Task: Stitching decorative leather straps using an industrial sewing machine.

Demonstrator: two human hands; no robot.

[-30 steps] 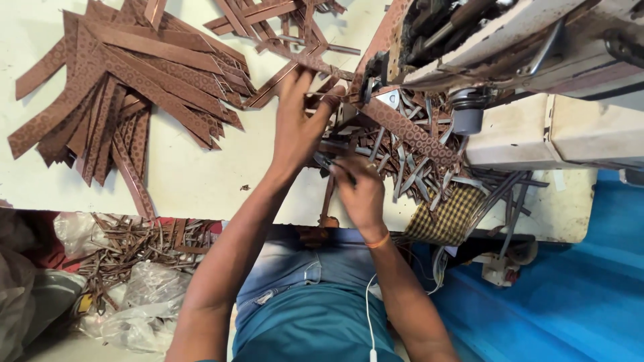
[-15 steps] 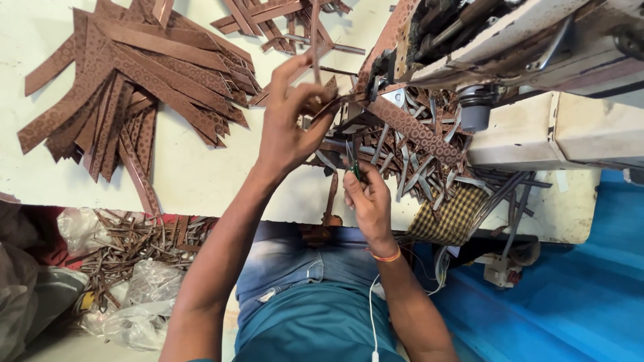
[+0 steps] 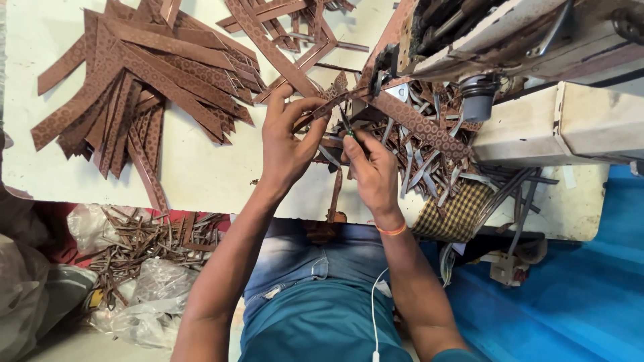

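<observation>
- Head view, now: a seated worker at a pale work table (image 3: 221, 181) grips a patterned brown strip (image 3: 402, 117) that runs from the fingers up to the sewing machine (image 3: 537, 60) at the far right of the table.
- The left hand (image 3: 285, 144) is closed around the near end of the strip, thumb and fingers pinching it just short of the machine's needle area.
- The right hand (image 3: 372, 167) is closed on a small thread snip (image 3: 347, 127) — its green-tipped blades point at the strip, touching or almost touching it; which, the picture does not settle.
- Against half a second ago: the left hand has dropped from a raised position near the strips above, and the right hand has risen to meet it — the two now work close together in front of the machine, which reads as trimming at the strip's end.
- Left of the machine lies a fanned stack of brown strips (image 3: 147, 80); below the table edge, offcuts and plastic bags (image 3: 134, 268) pile on the floor.
</observation>
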